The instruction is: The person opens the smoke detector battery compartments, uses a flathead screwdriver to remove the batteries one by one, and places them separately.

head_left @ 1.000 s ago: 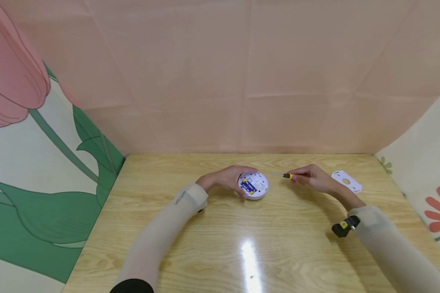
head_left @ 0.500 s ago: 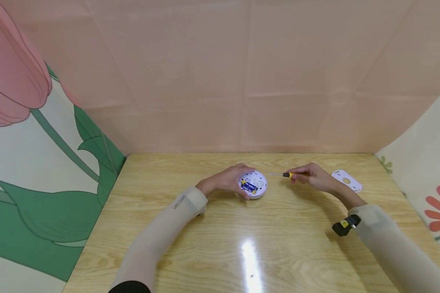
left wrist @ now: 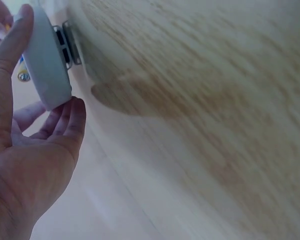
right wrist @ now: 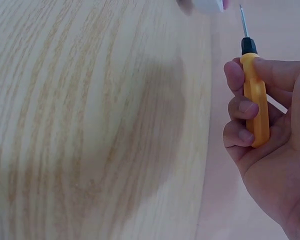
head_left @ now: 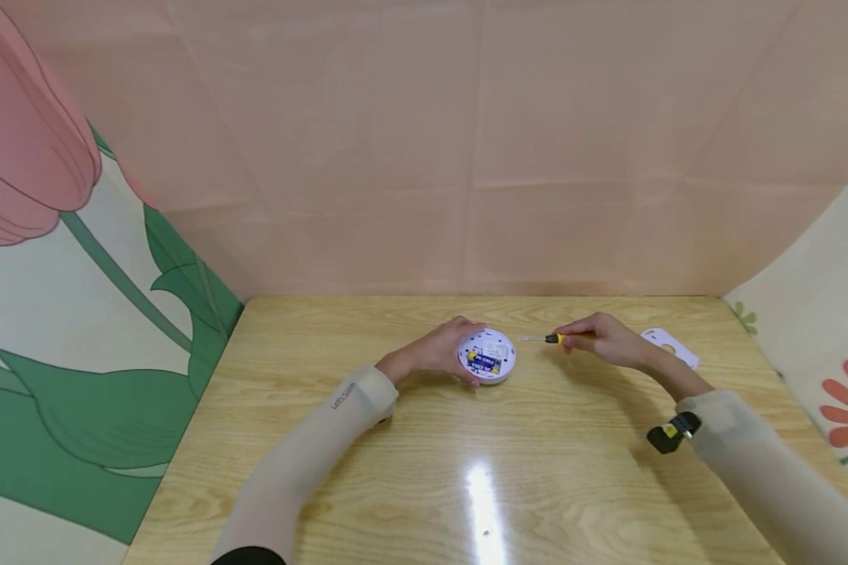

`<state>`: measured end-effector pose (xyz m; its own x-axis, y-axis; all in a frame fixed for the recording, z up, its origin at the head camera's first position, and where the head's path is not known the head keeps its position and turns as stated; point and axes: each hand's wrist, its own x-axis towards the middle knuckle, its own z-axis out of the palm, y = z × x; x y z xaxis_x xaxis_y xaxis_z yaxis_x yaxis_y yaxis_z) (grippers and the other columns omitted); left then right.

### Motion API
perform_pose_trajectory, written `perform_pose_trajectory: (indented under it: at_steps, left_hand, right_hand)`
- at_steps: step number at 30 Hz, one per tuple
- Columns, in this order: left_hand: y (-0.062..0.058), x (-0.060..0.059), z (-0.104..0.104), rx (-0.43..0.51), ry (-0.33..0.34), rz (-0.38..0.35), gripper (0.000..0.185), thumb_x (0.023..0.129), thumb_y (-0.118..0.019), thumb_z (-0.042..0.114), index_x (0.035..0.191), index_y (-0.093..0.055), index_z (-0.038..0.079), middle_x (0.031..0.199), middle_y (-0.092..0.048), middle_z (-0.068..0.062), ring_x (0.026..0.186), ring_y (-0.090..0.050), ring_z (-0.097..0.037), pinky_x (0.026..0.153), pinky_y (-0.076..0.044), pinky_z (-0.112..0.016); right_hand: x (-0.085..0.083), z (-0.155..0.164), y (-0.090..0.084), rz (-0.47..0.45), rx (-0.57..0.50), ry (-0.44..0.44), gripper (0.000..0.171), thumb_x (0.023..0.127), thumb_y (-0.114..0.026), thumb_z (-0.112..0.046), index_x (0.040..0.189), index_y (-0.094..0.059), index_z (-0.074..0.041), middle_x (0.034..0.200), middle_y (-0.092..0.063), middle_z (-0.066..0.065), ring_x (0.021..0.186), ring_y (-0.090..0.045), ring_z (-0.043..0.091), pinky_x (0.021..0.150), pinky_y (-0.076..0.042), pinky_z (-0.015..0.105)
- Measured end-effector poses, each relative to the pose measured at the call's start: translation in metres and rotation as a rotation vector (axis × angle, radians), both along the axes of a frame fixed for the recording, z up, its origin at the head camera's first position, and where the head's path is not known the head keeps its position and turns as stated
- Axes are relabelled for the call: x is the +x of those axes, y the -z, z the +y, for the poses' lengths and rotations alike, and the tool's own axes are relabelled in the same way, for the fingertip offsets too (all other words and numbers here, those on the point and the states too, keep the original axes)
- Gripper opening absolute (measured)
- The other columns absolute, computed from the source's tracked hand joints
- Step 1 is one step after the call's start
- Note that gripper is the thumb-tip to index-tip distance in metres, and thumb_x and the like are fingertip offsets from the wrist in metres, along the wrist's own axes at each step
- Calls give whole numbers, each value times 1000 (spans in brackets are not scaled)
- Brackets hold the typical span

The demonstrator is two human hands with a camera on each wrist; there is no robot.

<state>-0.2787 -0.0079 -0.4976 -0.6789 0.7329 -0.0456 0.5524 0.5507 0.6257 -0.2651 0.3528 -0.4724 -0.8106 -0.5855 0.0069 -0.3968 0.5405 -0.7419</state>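
Note:
A round white device (head_left: 490,355) with blue and yellow batteries in its face is held by its rim in my left hand (head_left: 438,348). In the left wrist view the thumb lies along one side of the device (left wrist: 47,60) and the fingertips curl under its other edge. Dark prongs or fittings stick out from its underside there. My right hand (head_left: 604,343) grips a screwdriver (head_left: 553,339) with a yellow and black handle. Its metal shaft points left at the device, and the tip stops just short of the rim. The right wrist view shows fingers curled round the yellow handle (right wrist: 256,100).
A flat white plate (head_left: 671,348) with a round hole lies on the wooden table (head_left: 410,486), partly behind the right forearm. A pink backdrop (head_left: 424,157) rises behind the table's far edge, with flower-printed cloth at both sides.
The device has turned slightly in my left hand, so its batteries lie closer to level. Its position hardly differs. The screwdriver stays almost where it was.

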Motion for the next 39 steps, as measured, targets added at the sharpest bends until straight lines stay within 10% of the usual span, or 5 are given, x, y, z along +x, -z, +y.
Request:
perform_pose_trajectory:
  at_steps: [8,23,30,39]
  left_hand:
    - [3,1,2,-16,-45,36,113,72,-100,38,161,-40,4,151,-52,-13,137,-53,-26,122,-40,-36]
    - [5,3,5,-15,-99,56,113,74,-98,43,161,-39,2,164,-46,-13,153,-41,-29,129,-29,-40]
    - [4,6,7,-25,-128,67,112,74,-98,43,161,-40,1,164,-47,-13,153,-42,-29,129,-29,-40]
    - [7,8,9,-23,-164,96,111,72,-99,46,158,-44,2,160,-51,-14,149,-46,-30,127,-34,-39]
  right_hand:
    - [-1,-7,-14,70,63,-43,25,103,-64,-2,125,-74,6,90,-78,11,56,-33,0,51,-34,23]
    - [3,-29,-39,180,241,-135,22,103,-64,-2,119,-77,6,85,-76,-5,73,-65,4,64,-56,25]
    - [6,-42,-54,278,320,-182,17,100,-65,-1,104,-81,-5,74,-65,-15,63,-53,-2,61,-50,24]
    - [10,-57,-68,370,423,-213,14,96,-71,-6,102,-84,-7,95,-81,-2,77,-69,6,69,-61,37]
